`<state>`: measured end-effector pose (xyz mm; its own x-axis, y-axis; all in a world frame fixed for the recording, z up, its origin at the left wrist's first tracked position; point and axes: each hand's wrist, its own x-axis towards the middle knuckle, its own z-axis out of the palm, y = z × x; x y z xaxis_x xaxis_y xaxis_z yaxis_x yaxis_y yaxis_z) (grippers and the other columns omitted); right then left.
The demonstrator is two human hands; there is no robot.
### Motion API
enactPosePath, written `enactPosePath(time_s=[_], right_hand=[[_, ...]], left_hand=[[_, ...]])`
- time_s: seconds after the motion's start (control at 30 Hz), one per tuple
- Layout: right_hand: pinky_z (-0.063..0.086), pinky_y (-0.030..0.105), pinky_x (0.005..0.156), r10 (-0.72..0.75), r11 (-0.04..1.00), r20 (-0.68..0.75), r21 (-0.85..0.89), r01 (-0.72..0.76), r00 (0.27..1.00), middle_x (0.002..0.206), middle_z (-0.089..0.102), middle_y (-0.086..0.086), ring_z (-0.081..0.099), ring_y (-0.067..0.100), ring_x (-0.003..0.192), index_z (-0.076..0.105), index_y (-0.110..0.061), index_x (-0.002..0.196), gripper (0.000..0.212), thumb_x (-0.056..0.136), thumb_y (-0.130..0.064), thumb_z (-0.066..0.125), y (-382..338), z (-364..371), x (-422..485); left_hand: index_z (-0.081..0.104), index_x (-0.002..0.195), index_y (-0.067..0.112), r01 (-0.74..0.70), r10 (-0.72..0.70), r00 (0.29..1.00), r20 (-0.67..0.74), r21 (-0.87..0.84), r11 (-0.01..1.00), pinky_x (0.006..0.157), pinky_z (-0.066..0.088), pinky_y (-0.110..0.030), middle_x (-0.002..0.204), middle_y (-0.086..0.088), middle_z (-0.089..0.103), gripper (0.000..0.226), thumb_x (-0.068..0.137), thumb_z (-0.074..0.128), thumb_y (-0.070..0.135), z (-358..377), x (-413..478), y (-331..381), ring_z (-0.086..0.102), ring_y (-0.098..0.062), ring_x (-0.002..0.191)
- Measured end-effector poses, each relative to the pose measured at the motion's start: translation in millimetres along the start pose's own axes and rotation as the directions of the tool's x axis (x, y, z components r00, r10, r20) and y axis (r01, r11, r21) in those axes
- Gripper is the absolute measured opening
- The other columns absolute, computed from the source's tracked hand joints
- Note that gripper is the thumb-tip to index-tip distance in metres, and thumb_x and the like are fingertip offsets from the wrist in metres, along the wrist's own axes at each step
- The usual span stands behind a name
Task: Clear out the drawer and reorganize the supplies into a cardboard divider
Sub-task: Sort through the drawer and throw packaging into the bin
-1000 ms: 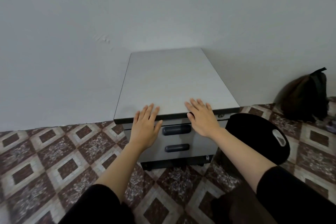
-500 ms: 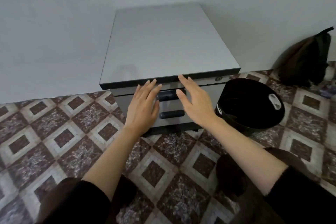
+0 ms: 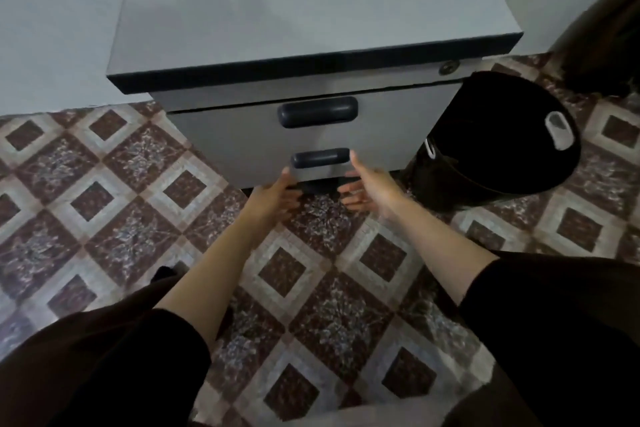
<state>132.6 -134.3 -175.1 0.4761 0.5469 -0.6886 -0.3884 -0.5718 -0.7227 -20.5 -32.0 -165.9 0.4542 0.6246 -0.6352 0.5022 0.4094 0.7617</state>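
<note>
1. Grey box-shaped drawer cabinet (image 3: 304, 10) with a dark-edged top stands against the far wall, drawers closed. Supplies and cardboard divider not in view.
2. Change: both hands have dropped from the cabinet's top edge to the lower handle (image 3: 320, 157), a dark oblong bar. Left hand (image 3: 277, 196) and right hand (image 3: 372, 189) flank it, fingers loose and spread, holding nothing.
3. Reading: a pull on the lower drawer looks imminent. Clearing has not begun.
4. Count: one cabinet; two handles, including the upper handle (image 3: 317, 112); one round keyhole lock (image 3: 449, 66); one black round bin (image 3: 502, 149) on the right; one brown bag (image 3: 606, 28) at far right.
</note>
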Motion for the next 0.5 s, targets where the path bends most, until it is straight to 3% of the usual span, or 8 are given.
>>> enactPosePath(time_s=[0.2, 0.33, 0.4, 0.5], right_hand=[[0.054, 0.035, 0.063, 0.104, 0.923, 0.113, 0.360, -0.139, 0.988, 0.077, 0.058, 0.004, 0.054, 0.016, 0.061, 0.057, -0.008, 0.114, 0.075, 0.082, -0.073, 0.037, 2.7, 19.3, 41.1], [0.053, 0.032, 0.068, 0.089, 0.806, 0.146, 0.570, -0.158, 0.985, 0.071, 0.054, 0.002, 0.052, 0.015, 0.065, 0.060, -0.009, 0.102, 0.073, 0.078, -0.074, 0.039, 6.0, 29.4, 55.7], [0.052, 0.032, 0.071, 0.075, 0.760, 0.151, 0.632, -0.155, 0.986, 0.062, 0.049, 0.000, 0.050, 0.014, 0.062, 0.059, -0.010, 0.091, 0.066, 0.078, -0.073, 0.042, 8.4, 31.4, 59.0], [0.052, 0.031, 0.069, 0.081, 0.768, 0.146, 0.622, -0.155, 0.986, 0.056, 0.043, -0.002, 0.047, 0.013, 0.057, 0.057, -0.011, 0.083, 0.064, 0.077, -0.074, 0.042, 9.9, 30.3, 64.1]], left_hand=[[0.051, 0.126, 0.009, 0.148, -0.137, 0.988, 0.069, -0.204, 0.968, 0.073, 0.046, -0.029, 0.117, -0.006, 0.057, 0.071, 0.089, 0.028, 0.066, 14.9, 43.4, -3.3, 0.058, -0.015, 0.091], [0.055, 0.117, 0.009, 0.202, -0.188, 0.979, 0.074, -0.344, 0.917, 0.084, 0.043, -0.031, 0.103, -0.003, 0.059, 0.081, 0.083, 0.019, 0.074, 24.8, 66.7, -4.9, 0.054, -0.016, 0.090], [0.056, 0.116, 0.010, 0.229, -0.213, 0.973, 0.087, -0.407, 0.884, 0.075, 0.044, -0.028, 0.084, 0.000, 0.053, 0.085, 0.078, 0.022, 0.079, 28.3, 70.8, -4.7, 0.051, -0.014, 0.076], [0.057, 0.095, 0.015, 0.248, -0.228, 0.968, 0.104, -0.522, 0.816, 0.054, 0.043, -0.020, 0.067, 0.003, 0.045, 0.076, 0.071, 0.033, 0.083, 31.2, 71.6, -3.8, 0.044, -0.007, 0.059]])
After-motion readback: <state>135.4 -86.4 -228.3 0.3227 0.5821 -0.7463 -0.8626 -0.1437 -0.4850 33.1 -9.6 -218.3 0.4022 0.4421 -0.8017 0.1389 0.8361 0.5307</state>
